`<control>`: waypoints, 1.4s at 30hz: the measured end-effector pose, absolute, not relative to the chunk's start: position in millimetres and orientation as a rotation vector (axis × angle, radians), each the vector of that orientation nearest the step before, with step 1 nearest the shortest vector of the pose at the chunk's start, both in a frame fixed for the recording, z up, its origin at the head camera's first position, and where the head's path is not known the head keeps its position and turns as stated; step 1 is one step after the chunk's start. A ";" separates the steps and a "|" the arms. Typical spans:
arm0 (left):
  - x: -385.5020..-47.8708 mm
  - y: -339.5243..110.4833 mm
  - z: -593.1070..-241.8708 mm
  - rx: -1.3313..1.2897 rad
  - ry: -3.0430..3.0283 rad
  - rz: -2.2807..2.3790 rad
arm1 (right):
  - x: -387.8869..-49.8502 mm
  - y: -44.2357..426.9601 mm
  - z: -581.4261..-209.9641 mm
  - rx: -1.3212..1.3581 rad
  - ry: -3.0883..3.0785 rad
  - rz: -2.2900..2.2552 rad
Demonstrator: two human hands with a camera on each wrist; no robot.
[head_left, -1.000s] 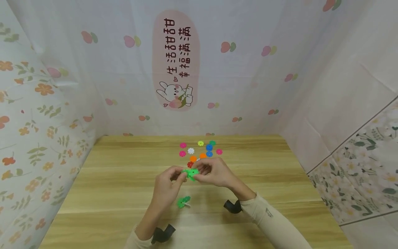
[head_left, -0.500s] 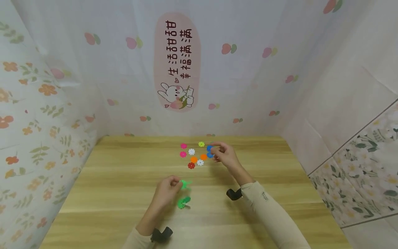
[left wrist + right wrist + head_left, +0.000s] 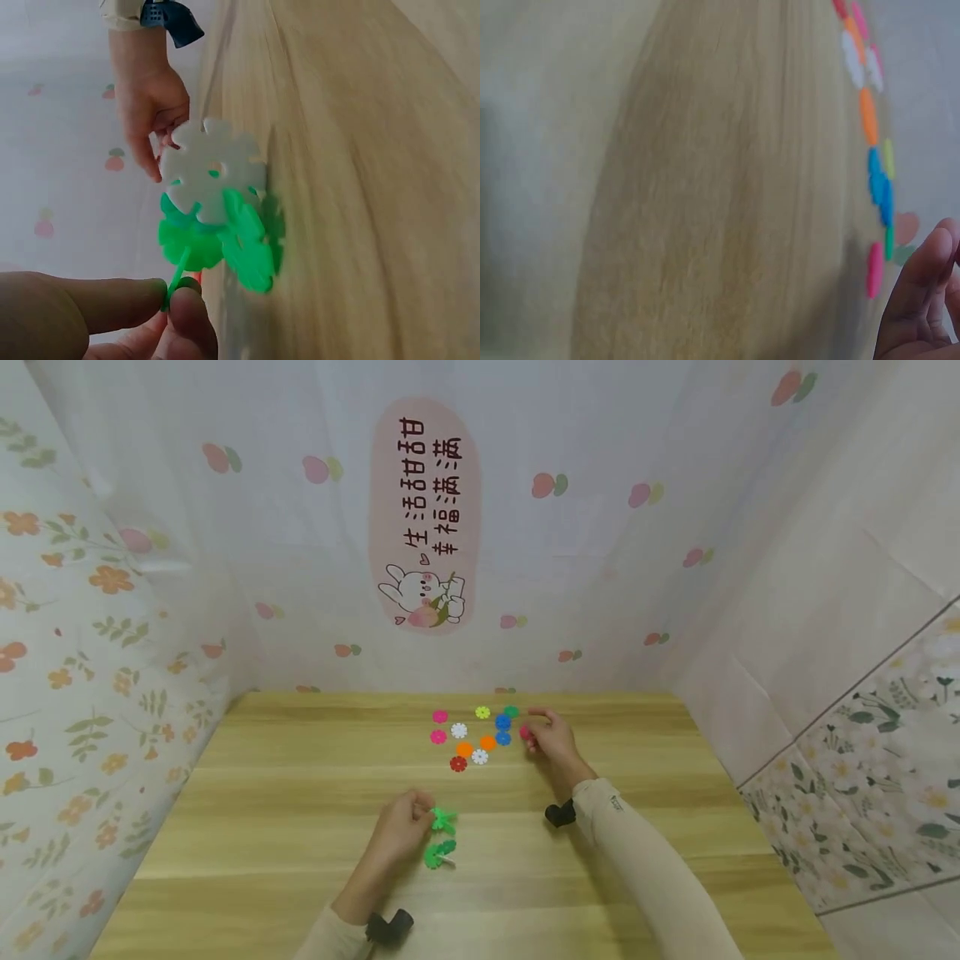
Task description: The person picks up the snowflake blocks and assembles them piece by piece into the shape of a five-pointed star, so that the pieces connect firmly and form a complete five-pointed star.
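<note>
Fingers [image 3: 124, 304] of the left hand [image 3: 403, 827] pinch a green cluster [image 3: 443, 820] by one disc's rim, so its other discs jut out, I'd guess to leave their notches free. Just nearer the person, on the desk [image 3: 285, 777], sits a green-and-white piece [image 3: 433, 857], propped on its own joined discs and probably put there to be handy. Farther off, loose discs [image 3: 465, 749] lie spread out, which should make single ones easier to lift. Rightmost is a pink disc [image 3: 526, 732], on the desk right by the right hand [image 3: 553, 742]. That hand's fingers look loosely bent, not clasped on anything I can see; whether they touch the disc I can't tell.
</note>
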State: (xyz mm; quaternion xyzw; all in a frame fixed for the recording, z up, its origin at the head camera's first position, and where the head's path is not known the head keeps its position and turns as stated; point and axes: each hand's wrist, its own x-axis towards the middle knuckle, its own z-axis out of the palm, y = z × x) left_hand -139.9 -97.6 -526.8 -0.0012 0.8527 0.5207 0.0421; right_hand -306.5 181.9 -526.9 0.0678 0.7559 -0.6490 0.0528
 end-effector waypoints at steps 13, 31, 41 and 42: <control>-138.3 -98.9 -536.1 0.123 2.806 1.395 | -307.1 195.2 -550.6 0.290 2.348 -1.844; -131.1 -109.1 -510.3 0.082 2.783 1.580 | -315.9 179.6 -545.8 0.085 2.817 -1.386; -125.5 -105.2 -498.4 0.055 2.699 1.643 | -300.2 176.0 -548.2 -0.123 3.010 -1.080; -124.9 -104.9 -497.1 0.055 2.695 1.655 | -296.5 173.2 -546.2 -0.153 2.992 -1.112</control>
